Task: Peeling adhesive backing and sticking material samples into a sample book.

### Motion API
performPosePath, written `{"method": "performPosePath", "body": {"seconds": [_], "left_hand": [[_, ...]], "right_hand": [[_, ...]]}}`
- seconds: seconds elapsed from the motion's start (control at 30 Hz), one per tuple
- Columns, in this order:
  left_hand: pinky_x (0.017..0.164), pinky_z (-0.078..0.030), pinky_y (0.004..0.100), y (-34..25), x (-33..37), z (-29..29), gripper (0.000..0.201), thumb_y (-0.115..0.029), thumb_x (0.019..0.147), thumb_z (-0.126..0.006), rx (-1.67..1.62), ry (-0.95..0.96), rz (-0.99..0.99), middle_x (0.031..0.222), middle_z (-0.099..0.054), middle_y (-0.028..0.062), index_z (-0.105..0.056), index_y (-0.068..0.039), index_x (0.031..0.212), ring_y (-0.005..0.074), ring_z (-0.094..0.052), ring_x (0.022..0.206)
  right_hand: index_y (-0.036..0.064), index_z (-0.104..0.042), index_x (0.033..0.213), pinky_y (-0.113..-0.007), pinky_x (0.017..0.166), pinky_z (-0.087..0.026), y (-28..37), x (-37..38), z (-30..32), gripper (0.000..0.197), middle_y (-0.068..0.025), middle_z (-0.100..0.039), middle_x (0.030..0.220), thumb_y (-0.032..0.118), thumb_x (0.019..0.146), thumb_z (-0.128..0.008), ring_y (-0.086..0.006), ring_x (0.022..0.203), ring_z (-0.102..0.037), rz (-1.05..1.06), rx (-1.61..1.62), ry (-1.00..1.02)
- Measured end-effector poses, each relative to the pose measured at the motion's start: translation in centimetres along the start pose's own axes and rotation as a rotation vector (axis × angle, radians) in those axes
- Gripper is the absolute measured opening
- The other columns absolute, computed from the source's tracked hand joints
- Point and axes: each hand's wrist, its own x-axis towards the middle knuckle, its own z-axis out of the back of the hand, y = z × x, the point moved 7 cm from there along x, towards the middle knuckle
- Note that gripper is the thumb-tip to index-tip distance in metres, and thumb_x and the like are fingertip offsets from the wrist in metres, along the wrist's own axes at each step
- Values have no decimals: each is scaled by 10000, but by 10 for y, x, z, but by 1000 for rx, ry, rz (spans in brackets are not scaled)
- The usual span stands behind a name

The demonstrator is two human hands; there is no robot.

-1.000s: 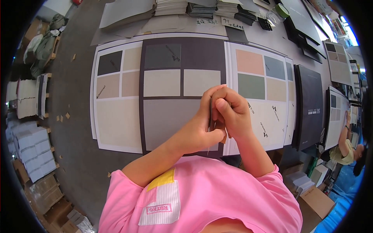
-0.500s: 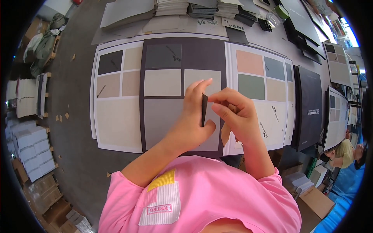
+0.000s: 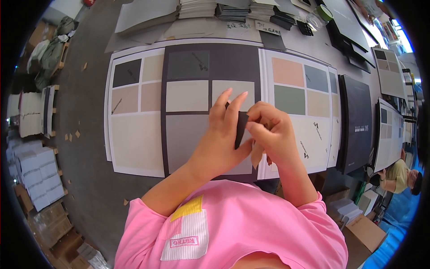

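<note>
A small dark rectangular card (image 3: 241, 127), seen at a slant, is gripped in my left hand (image 3: 219, 139), between the thumb and the raised fingers. My right hand (image 3: 275, 132) is closed, with thumb and forefinger pinching at the card's upper right edge. A strip of brown paper (image 3: 256, 155) hangs from under that hand, apparently tucked in its lower fingers. Both hands are above a wide open sample board; its dark middle panel (image 3: 233, 62) carries pale and grey swatches. On the right-hand panel are pink (image 3: 288, 72), green (image 3: 289, 100) and other swatches.
Stacks of sheets (image 3: 204, 9) line the table's far edge, near a clear jar with a green lid (image 3: 324, 14). A closed dark folder (image 3: 356, 124) lies right of the board. Pallets of white stacks (image 3: 38, 172) stand on the floor at left. Another person (image 3: 398, 177) is at far right.
The dark card has turned so more of its face shows. My left fingers have spread apart, and my right fingertips have moved slightly down along its edge.
</note>
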Motion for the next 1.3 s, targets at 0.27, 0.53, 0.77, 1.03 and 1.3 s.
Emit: {"method": "performPosePath", "body": {"seconds": [0.27,0.53,0.77,1.03,1.3], "left_hand": [[1174,-278,483,-12,-11,25,359,-73,828,-675,369,-355,-601,1354,-564,74,-734,-214,1153,329,-417,1354],[1072,-435,454,0,9,60,271,105,788,-708,-162,-555,-306,928,-716,56,-705,-48,1011,186,-663,879],[697,-479,211,40,39,60,211,-2,847,-744,-446,-424,127,904,-695,25,-684,-22,1049,77,-625,865],[668,-451,210,50,50,68,164,-59,851,-766,-326,-506,190,849,-677,19,-664,-26,976,61,-590,768],[810,-465,279,69,87,72,151,-125,849,-767,-328,-494,76,921,-647,47,-663,-17,875,119,-584,864]], "right_hand": [[26,-573,793,-358,992,-472,-19,13,1,137,-234,-568,1363,129,866,-518,-279,1229,-573,24,824,17],[68,-480,932,-266,606,-441,-23,31,78,126,-70,-533,821,184,957,-438,-131,658,-457,251,853,-102],[47,-554,1193,-203,576,-358,-23,27,92,674,1,-471,819,652,897,-594,-57,641,-412,164,141,-119],[0,-629,1047,-196,539,-335,-14,43,64,523,34,-498,760,424,804,-818,-25,608,-427,139,10,-100],[-1,-640,837,-260,430,-285,-1,92,64,191,48,-424,594,160,872,-737,-48,493,-369,-44,-302,-257]]}}
